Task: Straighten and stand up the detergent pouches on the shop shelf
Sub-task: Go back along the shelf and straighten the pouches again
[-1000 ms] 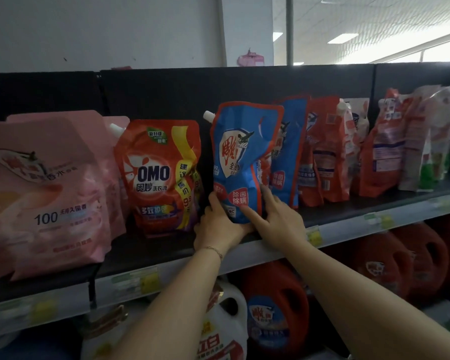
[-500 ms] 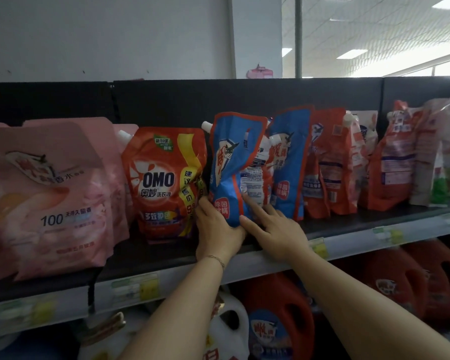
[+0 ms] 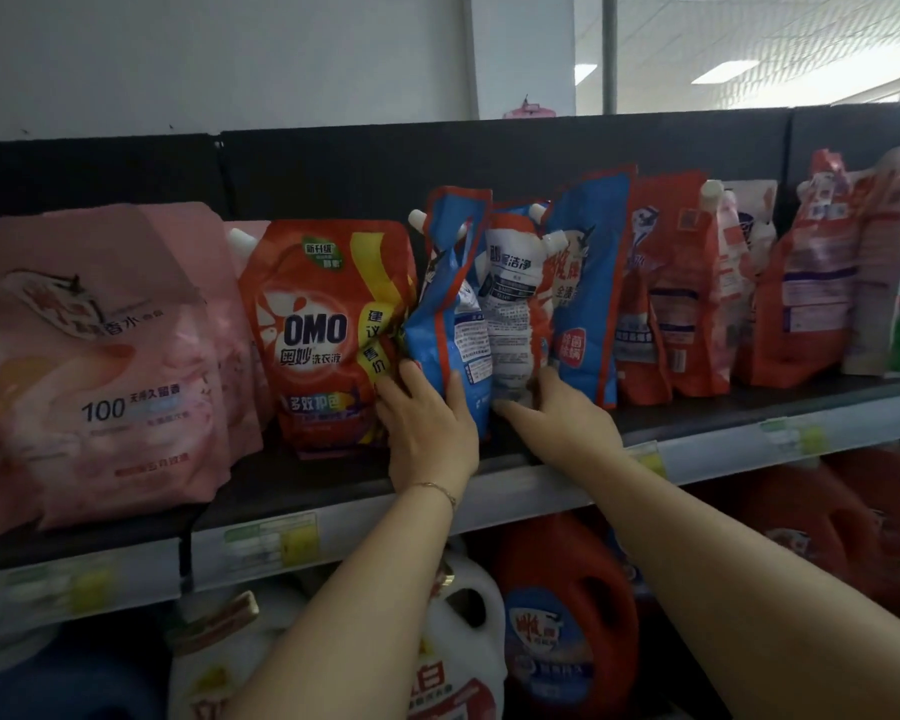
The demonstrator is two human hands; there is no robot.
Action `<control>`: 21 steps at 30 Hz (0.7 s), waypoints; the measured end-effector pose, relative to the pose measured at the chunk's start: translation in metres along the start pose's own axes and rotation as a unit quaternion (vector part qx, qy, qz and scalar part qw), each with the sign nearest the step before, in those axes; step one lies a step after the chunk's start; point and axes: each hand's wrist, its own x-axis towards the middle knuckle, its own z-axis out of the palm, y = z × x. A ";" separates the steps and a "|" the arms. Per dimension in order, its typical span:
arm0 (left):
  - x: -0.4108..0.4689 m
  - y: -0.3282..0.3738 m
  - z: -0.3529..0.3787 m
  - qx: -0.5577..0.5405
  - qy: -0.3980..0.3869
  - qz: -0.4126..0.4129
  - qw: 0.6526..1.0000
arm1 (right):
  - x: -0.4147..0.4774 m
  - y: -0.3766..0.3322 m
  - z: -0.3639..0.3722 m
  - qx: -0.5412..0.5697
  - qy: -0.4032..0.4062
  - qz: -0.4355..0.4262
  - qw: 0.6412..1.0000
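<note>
Shop aisle, seen from the front. A dark metal shelf (image 3: 292,475) carries a grey front rail (image 3: 515,498) with yellow-and-white price tags (image 3: 276,537). Branded spouted detergent pouches (image 3: 323,335) in pink, red and blue stand in a row. Large red handled detergent jugs (image 3: 593,579) fill the tier below. Panel lights (image 3: 723,72) sit in a tiled ceiling.

White wall (image 3: 219,59) is rising behind the black back panel (image 3: 489,158) of the shelf (image 3: 531,493); grey pole (image 3: 609,49) is standing upright; light panels (image 3: 723,72) are glowing in the tiled ceiling (image 3: 827,39), upper right.
</note>
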 end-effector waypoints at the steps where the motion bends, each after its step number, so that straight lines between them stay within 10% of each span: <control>1: -0.001 0.000 0.000 0.014 0.005 0.008 1.000 | 0.001 0.000 0.001 -0.006 0.012 0.009 1.000; 21: -0.005 0.000 -0.001 -0.013 0.059 0.051 0.997 | 0.057 -0.018 -0.022 -0.016 -0.062 0.054 0.997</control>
